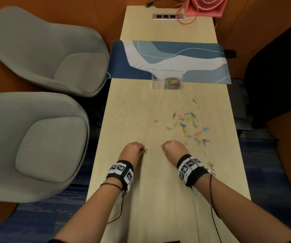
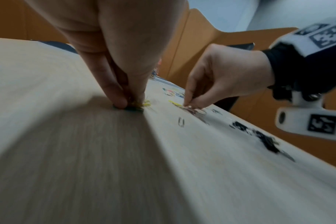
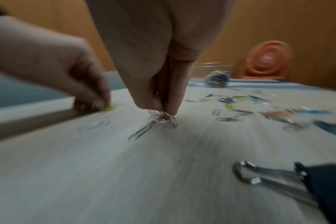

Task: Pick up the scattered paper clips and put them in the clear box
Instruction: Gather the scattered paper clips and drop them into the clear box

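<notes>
Fingertips of both the left hand (image 1: pixel 133 148) and right hand (image 1: pixel 172 146) pinch thin wire paper clips (image 3: pixel 163 118) against pale woodgrain table (image 1: pixel 141 111).

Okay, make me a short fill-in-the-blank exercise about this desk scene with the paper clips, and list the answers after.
1. The clear plastic box already holds a heap of coloured ____.
2. The left hand pinches a ____ paper clip on the light wooden table.
3. The right hand pinches a bunch of ____ metal paper clips.
4. The coral-pink desk fan stands at the table's ____ end.

Answers: paper clips; yellow; silver; far
</notes>
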A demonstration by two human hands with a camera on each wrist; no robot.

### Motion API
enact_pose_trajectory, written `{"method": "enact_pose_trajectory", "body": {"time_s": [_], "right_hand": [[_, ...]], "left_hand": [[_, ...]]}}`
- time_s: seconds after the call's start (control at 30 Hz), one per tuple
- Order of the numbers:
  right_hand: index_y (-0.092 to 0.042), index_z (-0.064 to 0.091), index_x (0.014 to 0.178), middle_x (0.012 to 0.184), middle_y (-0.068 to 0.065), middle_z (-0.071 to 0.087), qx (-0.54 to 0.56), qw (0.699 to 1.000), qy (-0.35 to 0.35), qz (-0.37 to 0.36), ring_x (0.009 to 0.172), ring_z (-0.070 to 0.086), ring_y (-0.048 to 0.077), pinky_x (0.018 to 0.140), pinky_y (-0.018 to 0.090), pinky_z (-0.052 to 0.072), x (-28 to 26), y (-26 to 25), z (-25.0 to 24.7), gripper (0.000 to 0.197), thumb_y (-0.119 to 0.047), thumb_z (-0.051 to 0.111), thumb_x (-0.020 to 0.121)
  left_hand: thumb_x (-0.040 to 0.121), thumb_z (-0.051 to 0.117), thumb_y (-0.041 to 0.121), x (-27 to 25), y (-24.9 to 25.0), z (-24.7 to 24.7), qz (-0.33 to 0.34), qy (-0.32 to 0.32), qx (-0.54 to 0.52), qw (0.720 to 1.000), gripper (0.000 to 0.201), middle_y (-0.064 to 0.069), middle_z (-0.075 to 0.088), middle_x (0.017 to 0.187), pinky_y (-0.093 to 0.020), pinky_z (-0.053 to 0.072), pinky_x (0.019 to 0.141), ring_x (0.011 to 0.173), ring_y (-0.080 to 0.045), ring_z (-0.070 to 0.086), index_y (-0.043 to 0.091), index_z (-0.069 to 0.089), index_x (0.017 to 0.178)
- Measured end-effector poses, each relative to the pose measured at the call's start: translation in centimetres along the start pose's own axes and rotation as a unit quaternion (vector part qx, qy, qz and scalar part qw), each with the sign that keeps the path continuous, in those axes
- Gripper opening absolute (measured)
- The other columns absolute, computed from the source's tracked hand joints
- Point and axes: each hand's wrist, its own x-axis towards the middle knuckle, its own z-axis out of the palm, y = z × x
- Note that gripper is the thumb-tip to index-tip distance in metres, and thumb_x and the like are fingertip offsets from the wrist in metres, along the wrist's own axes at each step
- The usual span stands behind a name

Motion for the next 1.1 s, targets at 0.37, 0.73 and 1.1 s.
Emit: {"method": "enact_pose_trajectory", "body": {"time_s": [0.37,0.73,1.1], "right_hand": [[0.007,0.069,0.098,0.100,0.023,0.070,0.762,0.562,0.182,0.263,0.093,0.070,0.028,0.082,0.031,0.059,-0.7,9.2,-5.3,0.019,0.009,0.068,0.079],[0.004,0.067,0.099,0.095,0.017,0.072,0.814,0.483,0.285,0.153,0.091,0.071,0.023,0.076,0.023,0.057,4.9,14.3,-15.1,0.017,0.008,0.064,0.083],[0.006,0.067,0.099,0.089,0.013,0.075,0.802,0.471,0.339,0.141,0.085,0.072,0.023,0.074,0.024,0.057,8.7,17.7,-16.2,0.017,0.008,0.064,0.083]], "left_hand": [[0.090,0.068,0.018,7.2,3.2,-6.4,-0.010,0.102,-0.285,0.953,0.006,0.009,0.068,0.081,-0.014,0.047,0.068,0.073,-0.003,0.058,0.021,0.073,0.091],[0.090,0.068,0.020,22.0,8.7,-12.5,0.069,0.261,-0.340,0.901,0.013,0.006,0.072,0.091,-0.014,0.050,0.071,0.077,-0.001,0.059,0.015,0.075,0.101],[0.090,0.065,0.018,29.7,10.3,-9.0,0.106,0.223,-0.249,0.936,0.009,0.009,0.068,0.084,-0.032,0.055,0.077,0.074,-0.008,0.059,0.017,0.073,0.092]]}}
